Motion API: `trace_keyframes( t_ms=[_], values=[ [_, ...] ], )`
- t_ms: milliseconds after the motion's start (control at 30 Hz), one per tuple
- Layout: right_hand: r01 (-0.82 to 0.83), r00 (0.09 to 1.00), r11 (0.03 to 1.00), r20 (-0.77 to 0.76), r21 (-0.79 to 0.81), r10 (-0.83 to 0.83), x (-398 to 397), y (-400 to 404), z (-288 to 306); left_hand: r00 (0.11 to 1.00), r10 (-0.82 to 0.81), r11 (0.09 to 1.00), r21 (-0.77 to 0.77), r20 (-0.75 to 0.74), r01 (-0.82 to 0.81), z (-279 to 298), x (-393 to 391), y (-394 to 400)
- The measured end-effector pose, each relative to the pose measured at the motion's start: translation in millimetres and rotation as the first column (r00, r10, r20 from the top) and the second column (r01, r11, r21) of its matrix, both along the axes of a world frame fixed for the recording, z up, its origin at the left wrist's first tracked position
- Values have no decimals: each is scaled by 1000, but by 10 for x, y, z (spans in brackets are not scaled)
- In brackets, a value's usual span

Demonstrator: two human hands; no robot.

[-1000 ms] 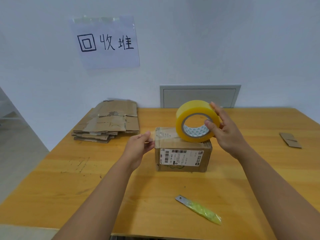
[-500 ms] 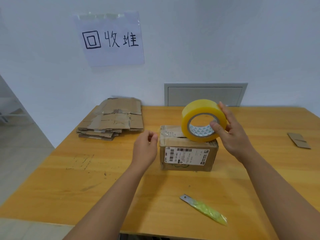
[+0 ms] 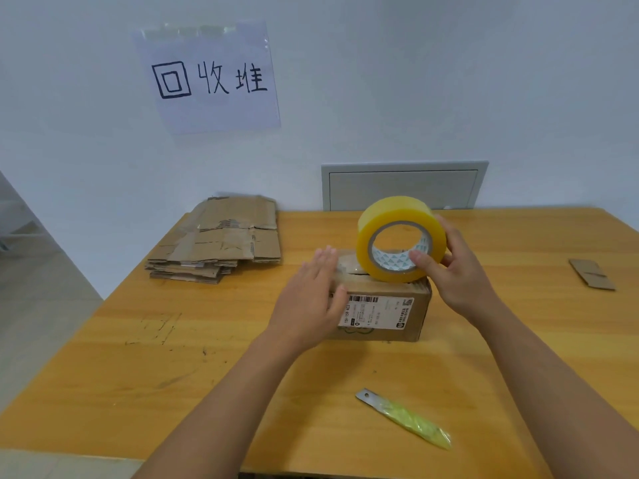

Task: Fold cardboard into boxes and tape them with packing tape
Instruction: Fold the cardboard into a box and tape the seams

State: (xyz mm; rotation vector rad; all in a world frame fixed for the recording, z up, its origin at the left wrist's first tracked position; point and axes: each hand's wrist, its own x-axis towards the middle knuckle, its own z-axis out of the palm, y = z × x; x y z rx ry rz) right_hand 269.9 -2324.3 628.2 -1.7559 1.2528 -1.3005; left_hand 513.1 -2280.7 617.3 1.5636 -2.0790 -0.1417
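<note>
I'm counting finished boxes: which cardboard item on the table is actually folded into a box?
The brown cardboard box with the white shipping label, under both hands. The stack of flattened cardboard at far left and the small cardboard scrap at right lie flat.

left hand (image 3: 311,299) released tape end, now flat against box (image 3: 383,312) left side

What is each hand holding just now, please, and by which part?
The right hand grips the tape roll at its rim, thumb inside the core. The left hand holds nothing, lying flat on the box.

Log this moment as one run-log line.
step: taping box | left hand: flat on box's left end | right hand: holds tape roll on box top | knife: on table
</note>
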Motion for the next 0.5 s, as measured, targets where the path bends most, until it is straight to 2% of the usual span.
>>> trace_keyframes(
  t_ms=[67, 233, 333, 500],
  values=[
    [-4, 999, 1000, -41, -19, 3, 5, -5, 32, 998, -10, 1000, 17, 56, 9, -29, 14, -49],
    [40, 988, 992, -141, -117, -56, 35, -20, 83, 998, 25, 1000, 7, 65, -25, -53, 19, -68],
    [59, 986, 987, -146, -152, -82, 12, -40, 104, 995, 36, 999, -6, 90, -35, -70, 33, -74],
    [201, 966, 956, -117, -215, -229, -220, -51, 133, 991, 30, 1000, -12, 134, -28, -126, 24, -90]
  ],
)
